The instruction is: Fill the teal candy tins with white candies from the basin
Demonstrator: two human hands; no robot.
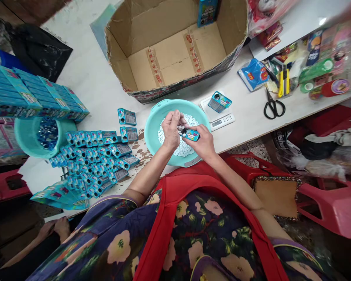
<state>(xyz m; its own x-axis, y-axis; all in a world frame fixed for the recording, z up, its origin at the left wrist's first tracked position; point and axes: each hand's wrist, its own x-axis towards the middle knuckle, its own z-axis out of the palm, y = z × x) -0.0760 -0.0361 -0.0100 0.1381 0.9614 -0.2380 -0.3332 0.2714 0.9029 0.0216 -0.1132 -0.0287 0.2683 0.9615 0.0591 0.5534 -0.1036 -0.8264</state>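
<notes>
Over a turquoise basin (pixel 152 146) of small white candies (pixel 185 150), my right hand (pixel 204 142) grips a small blue candy box (pixel 192 135) with a round dark hole at its end. My left hand (pixel 172 127) is cupped beside that hole, its fingers curled around several white candies. Just right of the basin, another blue box (pixel 220 102) stands on a small white digital scale (pixel 222 121). Left of the basin, two blue boxes (pixel 128 134) lie apart from a large group of similar boxes (pixel 90 164) with holes showing.
A large open cardboard carton (pixel 175 58) stands behind the basin, one blue box (pixel 207 13) inside. Black scissors (pixel 273 107) and yellow cutters (pixel 283 82) lie at right. Stacked blue packs (pixel 11 93) and a basin of shiny blue pieces (pixel 22 136) stand left. Another person's hands (pixel 57 228) show lower left.
</notes>
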